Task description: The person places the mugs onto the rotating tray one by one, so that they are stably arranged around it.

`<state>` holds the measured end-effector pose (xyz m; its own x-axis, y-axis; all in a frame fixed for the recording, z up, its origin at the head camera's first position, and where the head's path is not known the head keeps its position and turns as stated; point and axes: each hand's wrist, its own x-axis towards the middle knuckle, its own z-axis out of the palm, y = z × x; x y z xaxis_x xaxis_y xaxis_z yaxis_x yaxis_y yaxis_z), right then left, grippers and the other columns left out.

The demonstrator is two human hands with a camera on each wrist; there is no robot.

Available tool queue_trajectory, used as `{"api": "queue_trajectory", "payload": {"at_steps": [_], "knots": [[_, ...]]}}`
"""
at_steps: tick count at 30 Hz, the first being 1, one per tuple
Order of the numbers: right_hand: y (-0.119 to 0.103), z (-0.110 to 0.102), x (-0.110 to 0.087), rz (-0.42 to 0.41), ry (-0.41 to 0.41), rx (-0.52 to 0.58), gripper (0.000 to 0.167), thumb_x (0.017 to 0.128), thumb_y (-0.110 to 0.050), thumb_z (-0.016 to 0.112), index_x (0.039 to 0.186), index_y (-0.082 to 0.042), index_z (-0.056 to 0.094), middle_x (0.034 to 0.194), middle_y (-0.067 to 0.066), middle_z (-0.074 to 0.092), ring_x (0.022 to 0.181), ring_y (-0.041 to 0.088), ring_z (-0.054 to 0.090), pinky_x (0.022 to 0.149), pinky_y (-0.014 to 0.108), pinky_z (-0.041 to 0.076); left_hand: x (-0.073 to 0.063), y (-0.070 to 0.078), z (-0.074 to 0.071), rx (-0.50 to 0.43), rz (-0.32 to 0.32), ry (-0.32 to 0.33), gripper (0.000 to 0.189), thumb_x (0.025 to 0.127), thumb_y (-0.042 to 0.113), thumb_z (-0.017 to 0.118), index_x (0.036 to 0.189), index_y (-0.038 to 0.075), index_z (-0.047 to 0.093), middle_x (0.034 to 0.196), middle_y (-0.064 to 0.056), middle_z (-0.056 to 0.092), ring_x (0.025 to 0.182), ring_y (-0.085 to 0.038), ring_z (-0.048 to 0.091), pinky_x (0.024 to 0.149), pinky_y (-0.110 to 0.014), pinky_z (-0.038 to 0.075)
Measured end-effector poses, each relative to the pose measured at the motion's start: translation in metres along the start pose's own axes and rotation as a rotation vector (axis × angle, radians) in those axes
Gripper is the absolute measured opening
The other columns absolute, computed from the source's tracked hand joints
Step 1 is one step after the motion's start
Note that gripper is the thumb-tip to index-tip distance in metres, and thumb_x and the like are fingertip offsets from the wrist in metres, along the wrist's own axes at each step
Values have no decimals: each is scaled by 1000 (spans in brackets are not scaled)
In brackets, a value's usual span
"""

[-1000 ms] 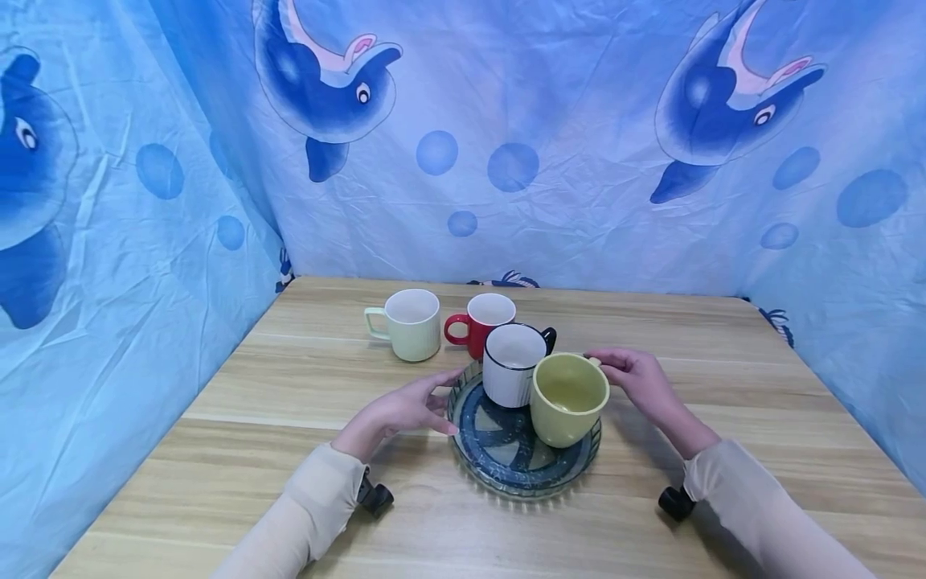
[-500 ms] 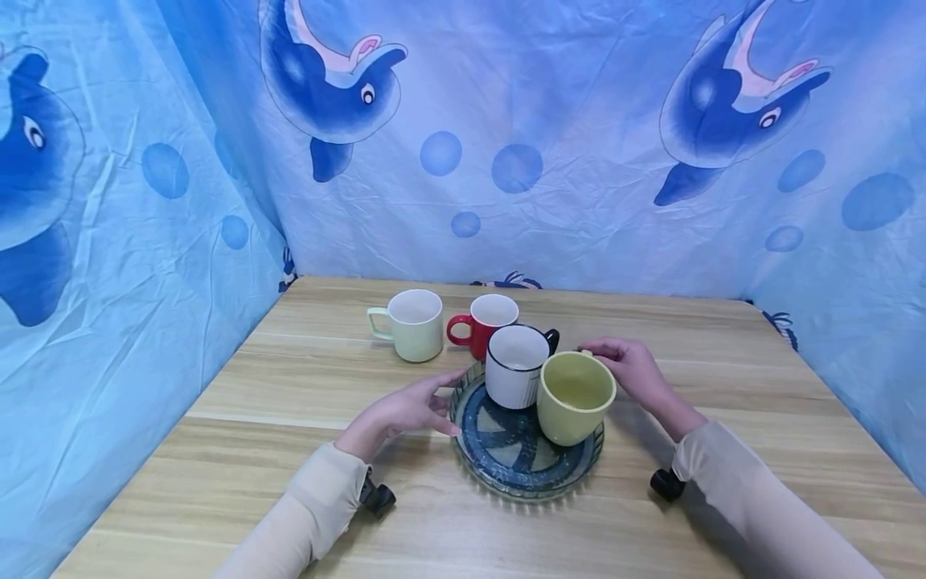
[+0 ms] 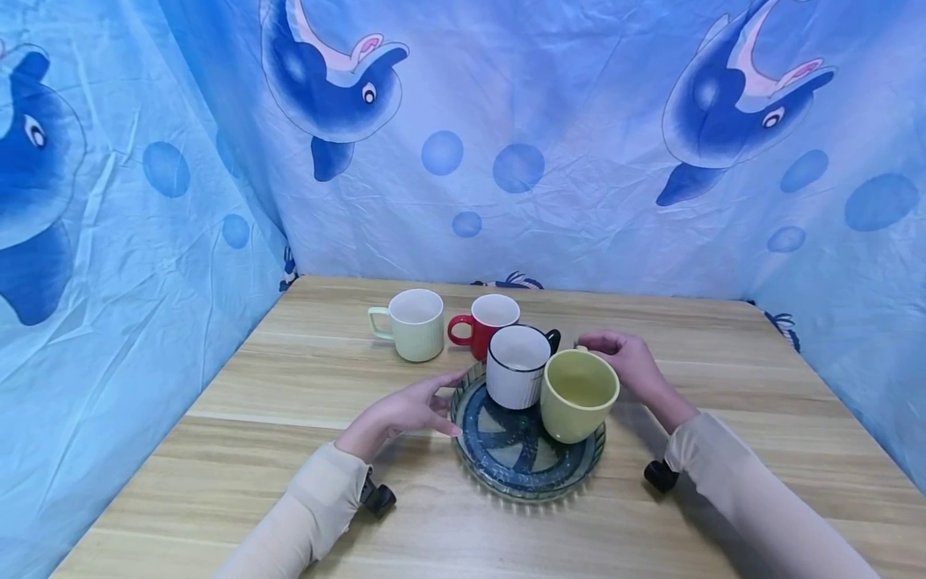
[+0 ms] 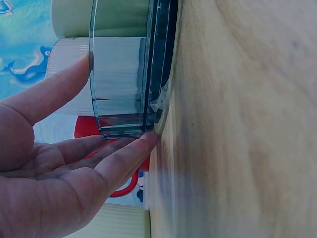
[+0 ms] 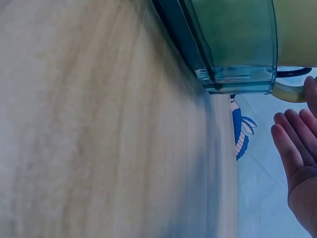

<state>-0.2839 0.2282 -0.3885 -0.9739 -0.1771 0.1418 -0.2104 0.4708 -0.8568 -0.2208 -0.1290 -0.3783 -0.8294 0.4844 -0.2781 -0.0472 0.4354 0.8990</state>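
A yellow-green mug [image 3: 580,402] stands tilted in a dark, clear-walled glass dish [image 3: 506,474], beside a white mug with a black rim [image 3: 515,378]. My right hand [image 3: 628,366] is at the yellow-green mug's back, pinching its handle [image 5: 290,93]; the other fingers are extended, and the grip is partly out of frame. My left hand [image 3: 405,408] rests at the dish's left side. In the left wrist view the thumb [image 4: 64,89] touches the glass rim, while fairly straight fingers [image 4: 126,158] lie against the lower wall.
Behind the dish stand a red mug [image 3: 483,331] and a pale green mug [image 3: 416,331], both on the wooden table [image 3: 289,458]. The red one is close behind the white mug. A blue dolphin-print curtain [image 3: 470,161] encloses the table's back and sides.
My right hand has moved slightly left and away from me. The yellow-green mug has shifted slightly right, its handle turning toward the back. My left hand and the dish look steady.
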Motion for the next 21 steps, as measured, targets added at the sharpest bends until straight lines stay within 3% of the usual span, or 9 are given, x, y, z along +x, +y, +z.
{"api": "queue_trajectory", "payload": {"at_steps": [21], "knots": [[-9,8,16,20,-33,71,41,86,-2,64,126,5,59,128,25,61,92,-10,62,87,10,51,-2,2,2,-33,-3,19,97,75,-8,74,155,15,23,159,-21,24,140,-46,34,111,-51,40]]}}
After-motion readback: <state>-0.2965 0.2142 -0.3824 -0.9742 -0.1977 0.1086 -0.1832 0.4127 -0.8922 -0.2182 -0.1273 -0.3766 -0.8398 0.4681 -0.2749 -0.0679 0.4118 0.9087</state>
